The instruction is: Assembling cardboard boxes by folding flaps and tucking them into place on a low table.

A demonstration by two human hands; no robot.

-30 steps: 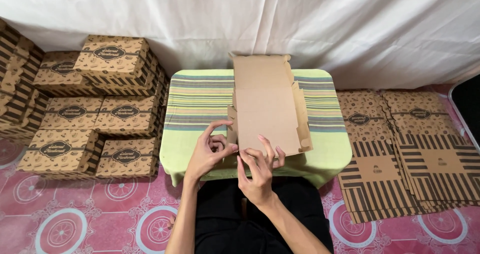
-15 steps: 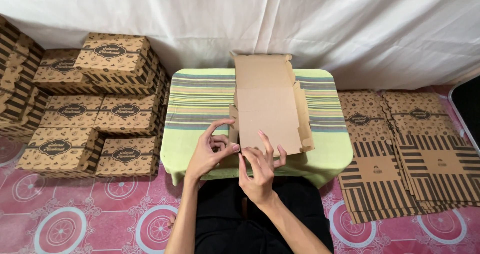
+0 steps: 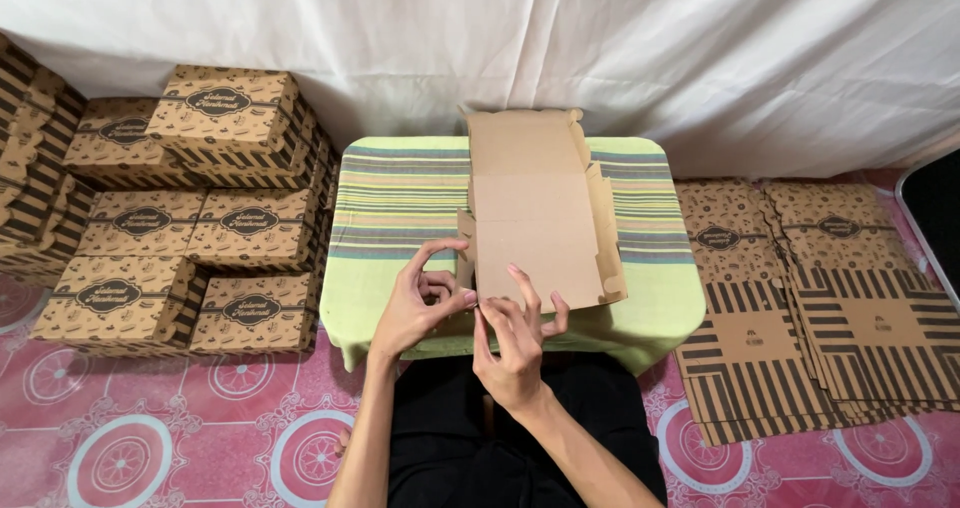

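Cardboard box blank [image 3: 535,213] lies mostly flat on the striped table [image 3: 400,198], only its near edge pinched by left hand [image 3: 420,308] and right hand [image 3: 515,343], while finished boxes [image 3: 180,218] stand stacked alongside and flat blanks [image 3: 800,308] wait.

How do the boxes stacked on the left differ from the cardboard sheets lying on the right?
The stacked boxes are folded up into closed boxes, while the flat sheets are unfolded blanks. The stacked boxes are piled in several layers beside the table; the flat sheets lie overlapped low on the floor. Both are brown cardboard with the same dark stripes and oval label.
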